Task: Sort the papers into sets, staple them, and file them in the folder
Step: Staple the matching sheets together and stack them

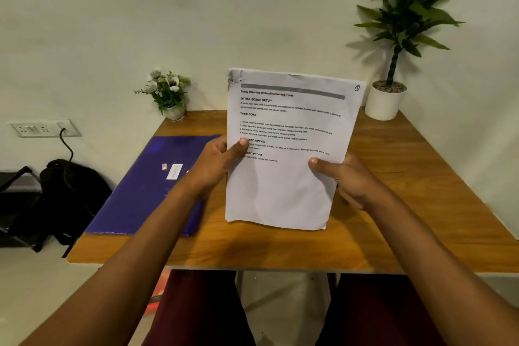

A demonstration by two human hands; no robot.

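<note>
My left grip (216, 163) and right grip (346, 180) both clasp the papers (286, 191) upright. The folder (146, 191) lies shut at the left edge of the surface (407, 205), so I judge filing is not yet done.

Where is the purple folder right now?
In the head view, the purple folder lies flat on the left part of the wooden table, partly hidden by the left hand that grips the papers.
</note>
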